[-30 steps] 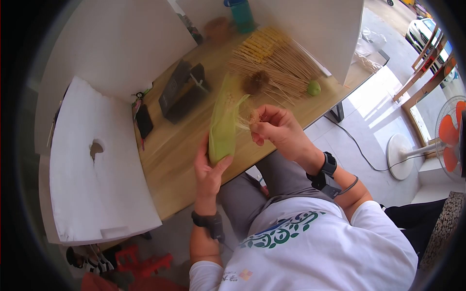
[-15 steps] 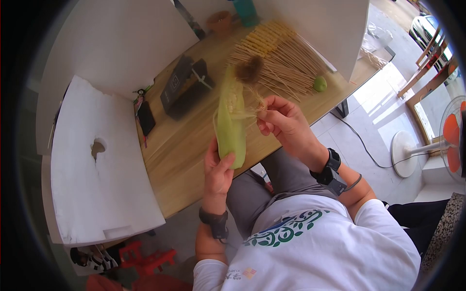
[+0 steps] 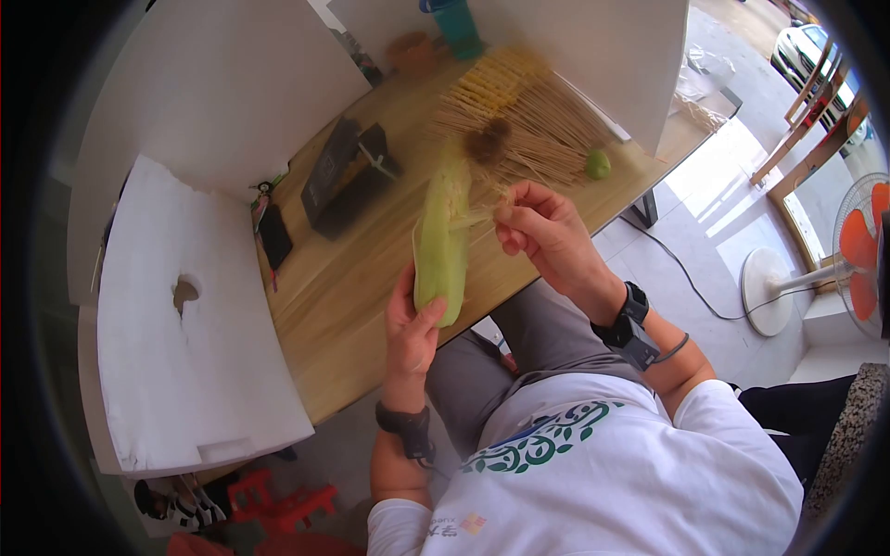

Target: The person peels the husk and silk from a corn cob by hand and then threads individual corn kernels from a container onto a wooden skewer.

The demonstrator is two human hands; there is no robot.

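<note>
Fingers of right hand pinch corn husk.

One head-worn camera, looking steeply down and forward, close over the wooden table edge and the wearer's lap, fisheye-rounded, floor and fan at right.

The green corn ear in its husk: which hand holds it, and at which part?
The left hand grips the green corn ear in its husk at its lower end. The right hand pinches pale husk strands near its top.
</note>
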